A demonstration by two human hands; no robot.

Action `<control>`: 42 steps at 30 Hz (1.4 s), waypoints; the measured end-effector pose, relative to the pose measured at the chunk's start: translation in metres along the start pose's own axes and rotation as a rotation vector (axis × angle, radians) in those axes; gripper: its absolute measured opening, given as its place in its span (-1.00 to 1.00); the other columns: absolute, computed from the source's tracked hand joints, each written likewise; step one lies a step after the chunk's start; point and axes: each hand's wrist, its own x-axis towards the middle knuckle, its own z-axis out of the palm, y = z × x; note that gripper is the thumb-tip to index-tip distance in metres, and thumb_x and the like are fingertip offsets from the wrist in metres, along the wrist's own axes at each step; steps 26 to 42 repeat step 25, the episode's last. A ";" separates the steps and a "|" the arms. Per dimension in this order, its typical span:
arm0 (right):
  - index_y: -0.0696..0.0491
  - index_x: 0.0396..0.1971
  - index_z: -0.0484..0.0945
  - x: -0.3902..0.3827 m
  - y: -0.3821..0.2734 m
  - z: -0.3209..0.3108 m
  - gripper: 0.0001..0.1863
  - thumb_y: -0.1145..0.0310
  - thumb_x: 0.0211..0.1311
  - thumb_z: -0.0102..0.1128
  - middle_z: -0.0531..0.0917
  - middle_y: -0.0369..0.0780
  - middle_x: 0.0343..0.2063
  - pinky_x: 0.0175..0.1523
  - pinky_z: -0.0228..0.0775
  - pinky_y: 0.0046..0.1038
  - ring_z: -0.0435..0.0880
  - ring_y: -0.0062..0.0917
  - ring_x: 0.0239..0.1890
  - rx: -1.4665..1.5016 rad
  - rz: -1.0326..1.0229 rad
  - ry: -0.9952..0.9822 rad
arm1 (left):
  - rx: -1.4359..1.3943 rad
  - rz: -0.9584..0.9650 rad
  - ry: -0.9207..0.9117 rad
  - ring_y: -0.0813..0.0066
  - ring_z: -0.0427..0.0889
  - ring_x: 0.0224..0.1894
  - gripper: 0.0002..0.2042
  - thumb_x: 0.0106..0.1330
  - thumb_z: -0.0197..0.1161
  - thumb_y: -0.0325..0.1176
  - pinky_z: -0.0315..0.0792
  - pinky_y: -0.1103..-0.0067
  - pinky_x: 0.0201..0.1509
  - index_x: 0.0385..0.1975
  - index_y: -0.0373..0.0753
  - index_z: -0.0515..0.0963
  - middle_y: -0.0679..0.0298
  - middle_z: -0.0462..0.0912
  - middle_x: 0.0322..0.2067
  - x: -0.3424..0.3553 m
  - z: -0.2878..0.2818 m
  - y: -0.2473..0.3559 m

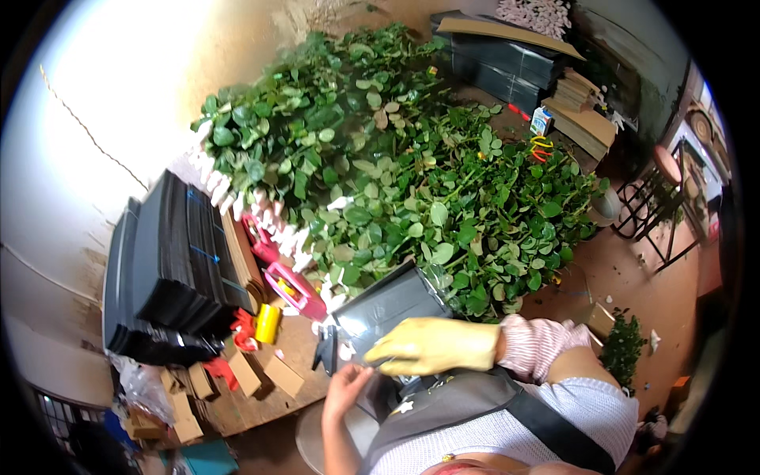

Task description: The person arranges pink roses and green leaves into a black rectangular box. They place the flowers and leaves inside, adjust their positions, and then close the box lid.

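Note:
My right hand (434, 347), in a pale yellow rubber glove with a pink-striped cuff at the wrist, reaches leftward, its fingers stretched out. My bare left hand (348, 388) is just left of the glove's fingertips, thumb and fingertips pinched together; anything between them is too small to make out. A black tray-like sheet (392, 309) with a shiny surface lies beyond the glove. A small black tool (324, 350) rests on the wooden table (265, 408) by my left hand. Beyond spreads a large heap of leafy green stems (443, 206), with pale wrapped flower heads (222, 186) along its left side.
Pink plastic holders (294, 291), a yellow roll (267, 324) and cardboard pieces (248, 374) lie at left near tall black sheet stacks (178, 253). More black stacks (499, 63) and a small carton (541, 121) are at the far right. A stool (666, 166) stands on the floor.

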 end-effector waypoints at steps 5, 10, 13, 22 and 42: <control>0.09 -0.05 0.70 0.075 0.045 0.081 -0.46 0.00 0.07 0.40 0.71 -0.03 0.04 0.59 -0.02 -0.05 0.47 -0.02 0.36 -0.532 -0.299 -0.406 | -0.359 0.026 0.390 0.70 0.40 -0.54 -0.85 0.50 0.28 -0.30 0.27 0.69 -0.46 -0.23 -0.22 0.51 0.38 0.58 -0.47 -0.015 0.011 -0.038; 0.04 -0.60 0.78 0.100 0.052 0.086 -0.46 -0.15 0.24 0.22 0.80 -0.20 -0.47 0.60 -0.11 0.02 0.75 -0.28 -0.01 -0.511 -0.302 -0.586 | -0.544 0.069 0.399 0.65 0.51 -0.41 -0.80 0.54 0.23 -0.24 0.40 0.69 -0.32 -0.10 -0.25 0.49 0.30 0.62 -0.33 -0.016 0.007 -0.064; 0.09 -0.73 0.68 0.092 -0.002 0.012 -0.50 0.03 0.28 0.30 0.68 -0.13 -0.69 0.55 0.12 -0.02 0.77 -0.22 -0.28 -0.393 -0.344 -0.286 | -0.571 0.105 0.366 0.45 0.67 -0.15 -0.64 0.59 0.16 -0.14 0.58 0.58 -0.10 0.12 -0.32 0.45 0.15 0.64 -0.10 0.008 -0.005 -0.078; 0.12 -0.51 0.70 -0.104 -0.089 -0.069 -0.38 -0.14 0.51 0.11 0.78 -0.18 -0.32 -0.11 0.58 -0.39 0.75 -0.51 -0.21 0.726 0.656 0.067 | -0.930 0.337 -0.218 0.20 0.43 0.39 -0.16 0.46 -0.05 0.40 0.26 0.34 0.46 0.42 -0.26 0.33 0.11 0.46 0.37 0.047 0.041 0.098; 0.16 0.19 0.57 -0.215 -0.034 0.001 -0.01 -0.55 0.23 0.04 0.75 -0.06 -0.04 0.22 0.55 -0.14 0.75 -0.14 0.01 1.544 0.908 0.840 | -0.675 0.698 -0.414 0.14 0.25 0.51 -0.12 0.48 0.01 0.32 0.12 0.28 0.56 0.54 -0.31 0.09 0.04 0.18 0.52 0.033 0.075 0.163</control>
